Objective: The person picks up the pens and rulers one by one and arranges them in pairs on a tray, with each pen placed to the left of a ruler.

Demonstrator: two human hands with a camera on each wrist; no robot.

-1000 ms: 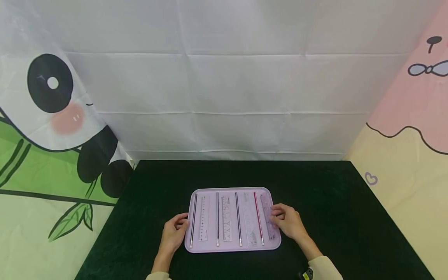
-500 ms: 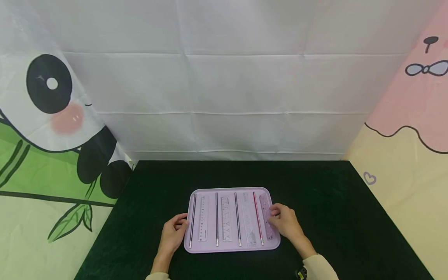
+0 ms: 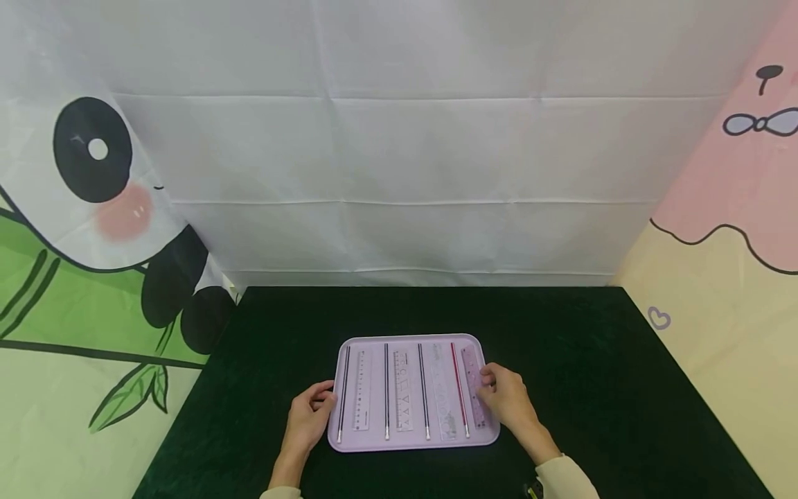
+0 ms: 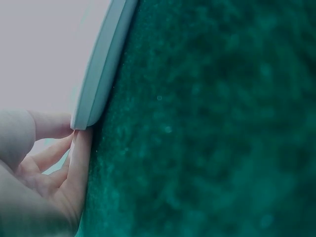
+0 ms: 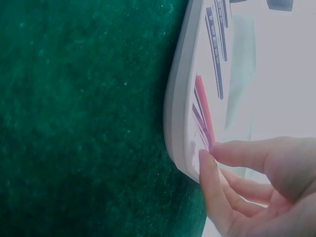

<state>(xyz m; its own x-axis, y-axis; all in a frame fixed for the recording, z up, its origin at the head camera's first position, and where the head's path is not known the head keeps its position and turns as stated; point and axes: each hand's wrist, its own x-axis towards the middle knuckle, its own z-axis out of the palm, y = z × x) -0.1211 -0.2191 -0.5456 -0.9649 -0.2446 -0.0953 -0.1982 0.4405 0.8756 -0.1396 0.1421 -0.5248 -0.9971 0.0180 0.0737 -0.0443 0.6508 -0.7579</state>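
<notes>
A pale purple tray [image 3: 368, 444] lies on the dark green tabletop, holding pencils and rulers set in alternation. Dark pencils [image 3: 386, 391] stand between a clear ruler [image 3: 362, 391], a shape stencil ruler [image 3: 402, 391] and another clear ruler [image 3: 444, 395]. Farther right come a red pencil [image 3: 460, 388] and a purple ruler [image 3: 474, 387]. At the tray's left edge, my left hand [image 3: 307, 416] pinches the rim between thumb and fingers. My right hand [image 3: 511, 398] reaches over the right rim, thumb and forefinger pinching the purple ruler; their exact contact is partly hidden.
Green cloth [image 3: 611, 388] covers the table around the tray. A white fabric wall [image 3: 424, 152] rises behind it. Printed cartoon cloths hang at the left [image 3: 100, 298] and right [image 3: 717, 312].
My right hand has shifted slightly left, and the purple ruler has moved left with it, nearer the red pencil. My left hand stays at the tray's left edge.
</notes>
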